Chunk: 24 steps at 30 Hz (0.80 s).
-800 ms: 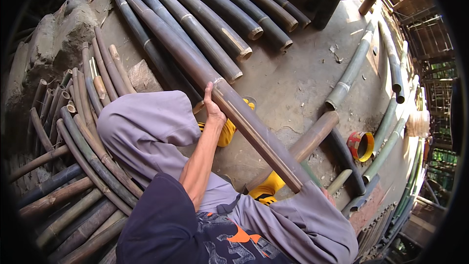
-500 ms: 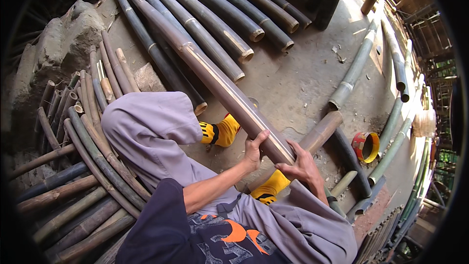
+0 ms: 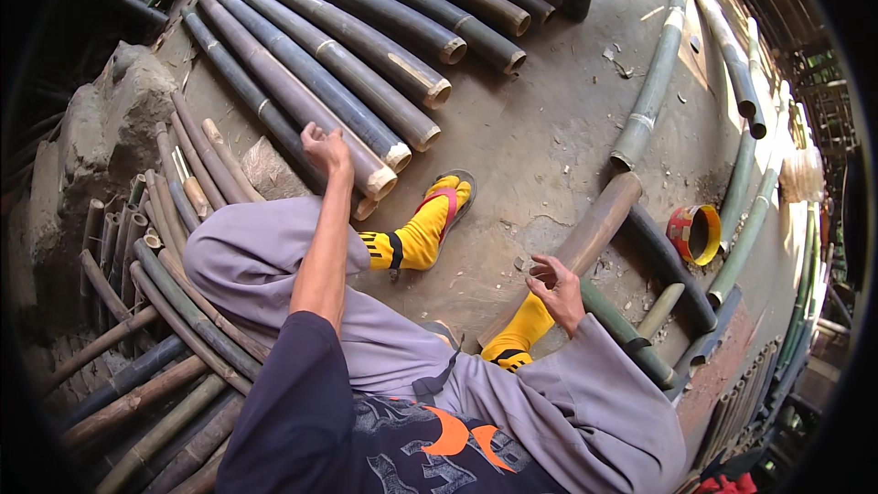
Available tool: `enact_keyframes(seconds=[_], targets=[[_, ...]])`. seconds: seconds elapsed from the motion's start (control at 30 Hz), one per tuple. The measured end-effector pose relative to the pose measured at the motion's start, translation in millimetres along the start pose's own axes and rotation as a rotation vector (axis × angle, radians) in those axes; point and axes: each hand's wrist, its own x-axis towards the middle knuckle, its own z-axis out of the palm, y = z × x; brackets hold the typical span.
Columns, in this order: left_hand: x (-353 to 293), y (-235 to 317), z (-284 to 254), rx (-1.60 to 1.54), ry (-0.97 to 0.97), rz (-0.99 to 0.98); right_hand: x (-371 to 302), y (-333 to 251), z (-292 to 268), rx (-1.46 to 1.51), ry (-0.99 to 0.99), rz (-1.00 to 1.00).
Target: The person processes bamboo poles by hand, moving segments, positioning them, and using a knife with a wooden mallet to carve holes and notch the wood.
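Note:
The purplish-brown bamboo pole (image 3: 291,108) lies among the dark poles on the ground, its pale cut end pointing toward me. Over it, near that end, is my left hand (image 3: 327,150), its fingers loosely bent and apart with nothing held. Whether the hand still touches the pole I cannot tell. My right hand (image 3: 558,293) hovers above my right knee, thumb and fingers apart, with nothing in it. Closest to it is a thick brown bamboo length (image 3: 599,224) that slants from my yellow-socked right foot (image 3: 523,325) toward the middle of the floor.
Several dark bamboo poles (image 3: 402,14) fan out at the far left. Bent thin pieces (image 3: 192,311) are piled at my left, below a rock (image 3: 137,96). At right are a red-and-yellow ring-shaped container (image 3: 693,234), a green pole (image 3: 654,114) and a dark pole (image 3: 668,270).
The purplish-brown pole has gone from across my lap to the row on the ground at left. Both hands have let go; the left moved up and left, the right stayed near my knee.

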Motion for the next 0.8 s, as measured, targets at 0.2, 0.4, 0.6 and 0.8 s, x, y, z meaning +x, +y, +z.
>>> enact_keyframes(seconds=[0.2, 0.4, 0.6, 0.8], targets=[[-43, 74, 89, -0.185, -0.497, 0.264, 15, 0, 14, 0.043, 0.074, -0.071], [-116, 110, 219, 0.150, -0.835, 0.419, 12, 1, 15, 0.068, 0.076, -0.041], [-119, 132, 315, 0.503, -0.894, 0.787, -3, 34, -5, 0.122, 0.207, 0.165], [-100, 135, 373, 0.662, -0.817, 0.897, 14, 44, -39, 0.069, 0.294, 0.267]])
